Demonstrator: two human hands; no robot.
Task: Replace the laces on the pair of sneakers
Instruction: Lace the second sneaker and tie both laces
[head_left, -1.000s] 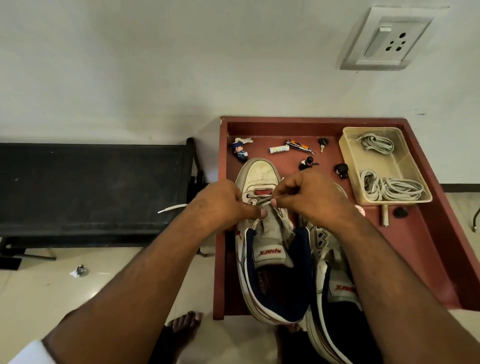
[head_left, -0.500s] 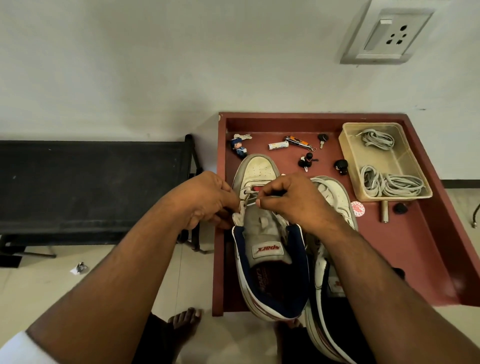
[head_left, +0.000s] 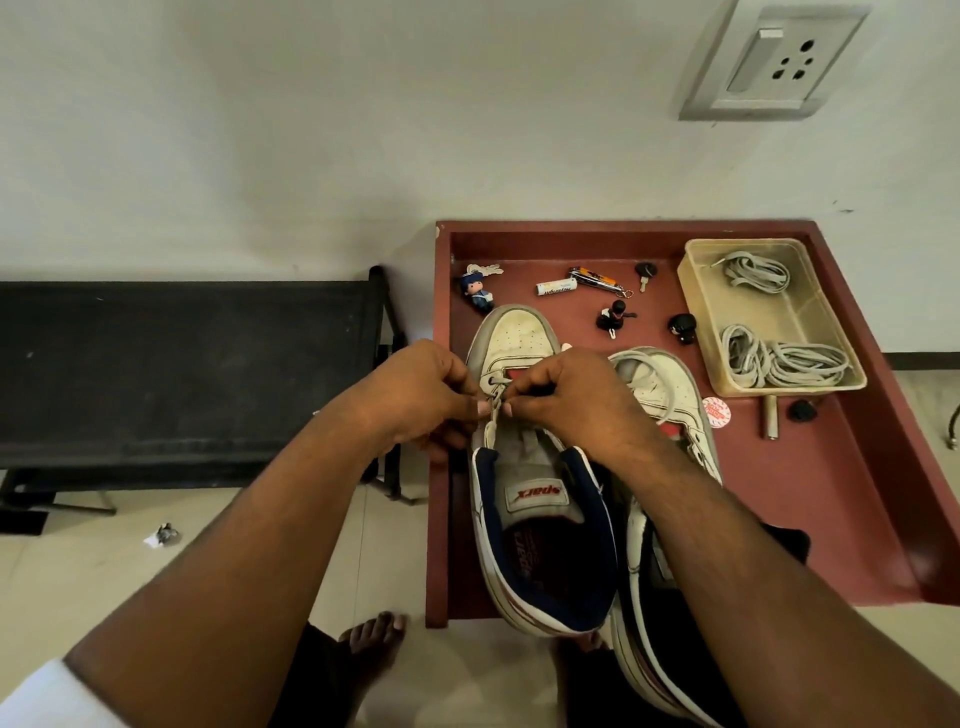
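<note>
Both hands, left hand (head_left: 415, 400) and right hand (head_left: 566, 400), pinch the grey flat lace (head_left: 496, 397) at the worn white sneaker (head_left: 519, 338)'s 12 o'clock eyelets on the red-brown wooden tray table (head_left: 831, 493); that frayed tip could easily slip out.

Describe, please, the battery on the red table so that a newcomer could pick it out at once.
Start at the red table against the wall and look along its far edge, beyond the toe of the sneaker. The battery lies flat there, between the blue-capped doll keychain and the orange tool. It alone is a plain white cylinder with printed lettering.
</note>
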